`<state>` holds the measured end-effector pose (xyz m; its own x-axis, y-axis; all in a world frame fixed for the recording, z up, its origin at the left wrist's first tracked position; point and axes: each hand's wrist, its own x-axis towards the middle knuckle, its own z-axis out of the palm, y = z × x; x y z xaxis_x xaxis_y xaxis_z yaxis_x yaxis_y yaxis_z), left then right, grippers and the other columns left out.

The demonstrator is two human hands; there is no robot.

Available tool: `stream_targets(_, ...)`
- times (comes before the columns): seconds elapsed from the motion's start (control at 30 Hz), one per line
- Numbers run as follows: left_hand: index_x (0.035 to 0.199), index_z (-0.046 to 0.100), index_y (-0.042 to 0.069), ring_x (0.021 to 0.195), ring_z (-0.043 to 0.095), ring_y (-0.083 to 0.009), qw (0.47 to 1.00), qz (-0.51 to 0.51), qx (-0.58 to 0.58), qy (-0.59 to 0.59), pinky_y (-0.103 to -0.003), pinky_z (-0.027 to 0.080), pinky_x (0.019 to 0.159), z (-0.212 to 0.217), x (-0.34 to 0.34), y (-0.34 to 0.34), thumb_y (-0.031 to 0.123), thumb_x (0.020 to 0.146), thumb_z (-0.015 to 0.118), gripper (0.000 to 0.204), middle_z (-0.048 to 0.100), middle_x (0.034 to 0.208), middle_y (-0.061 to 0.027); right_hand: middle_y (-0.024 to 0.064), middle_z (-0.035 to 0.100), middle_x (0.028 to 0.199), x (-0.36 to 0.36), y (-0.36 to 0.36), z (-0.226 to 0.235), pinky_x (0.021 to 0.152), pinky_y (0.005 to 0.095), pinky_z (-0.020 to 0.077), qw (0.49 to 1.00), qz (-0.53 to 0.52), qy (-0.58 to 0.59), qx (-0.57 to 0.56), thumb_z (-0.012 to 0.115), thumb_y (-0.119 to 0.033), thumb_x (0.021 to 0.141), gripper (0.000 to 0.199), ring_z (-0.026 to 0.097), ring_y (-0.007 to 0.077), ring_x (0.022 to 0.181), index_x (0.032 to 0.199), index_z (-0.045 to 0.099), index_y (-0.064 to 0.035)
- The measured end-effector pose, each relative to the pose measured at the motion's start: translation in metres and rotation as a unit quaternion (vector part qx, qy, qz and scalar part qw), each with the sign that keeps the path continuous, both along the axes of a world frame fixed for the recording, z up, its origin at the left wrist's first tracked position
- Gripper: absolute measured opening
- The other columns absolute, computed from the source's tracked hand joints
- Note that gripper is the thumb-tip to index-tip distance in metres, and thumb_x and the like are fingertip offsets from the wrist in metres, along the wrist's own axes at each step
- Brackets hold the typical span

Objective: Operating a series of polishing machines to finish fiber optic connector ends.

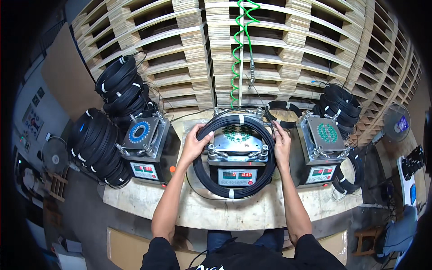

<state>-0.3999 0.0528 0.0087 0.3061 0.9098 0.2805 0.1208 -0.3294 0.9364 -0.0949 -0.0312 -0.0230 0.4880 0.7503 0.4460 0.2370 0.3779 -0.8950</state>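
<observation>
A round coil of black cable [204, 177], bound with white ties, is tilted up in front of the middle tabletop machine [237, 148]. My left hand [196, 143] is closed on the coil's left side, its thumb over the front of the ring. My right hand [282, 143] grips the right side, fingers pointing up along the outer edge. Through the ring show the machine's metal top plate with green round parts and its lit red display. A loose strand of cable runs up past my right fingers.
Similar machines stand left [142, 150] and right [320, 150]. Stacked black coils [96, 148] crowd the left; more coils [339, 108] are at back right. Wooden pallets [279, 49] rise behind the wooden table [216, 211]. A green spiral hose [235, 67] hangs at centre.
</observation>
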Motion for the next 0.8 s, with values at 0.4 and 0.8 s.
stream_targets(0.4,0.116,0.069,0.0,0.083,0.071,-0.0251,0.971,-0.001,0.186,0.153,-0.037,0.053,0.077,0.015,-0.025,0.009,0.028,0.099,0.062,0.033,0.073,0.091,-0.0184,0.0072,0.064,0.088,0.008,-0.001,-0.004,0.071,0.028,0.0475,0.99,-0.065,-0.125,0.015,0.047,-0.004,0.1,0.037,0.055,0.0133,0.074,0.134,0.061,-0.0007)
stream_targets(0.8,0.109,0.068,0.005,0.064,0.052,-0.0049,0.981,-0.12,-0.009,0.153,-0.022,0.041,0.056,0.028,-0.044,0.036,0.027,0.1,0.064,0.025,0.068,0.082,0.0,0.0146,0.073,0.111,-0.004,0.008,0.009,0.075,0.0282,0.0476,0.98,-0.114,-0.159,0.036,0.046,-0.004,0.097,0.038,0.06,0.0149,0.079,0.131,0.062,0.0017)
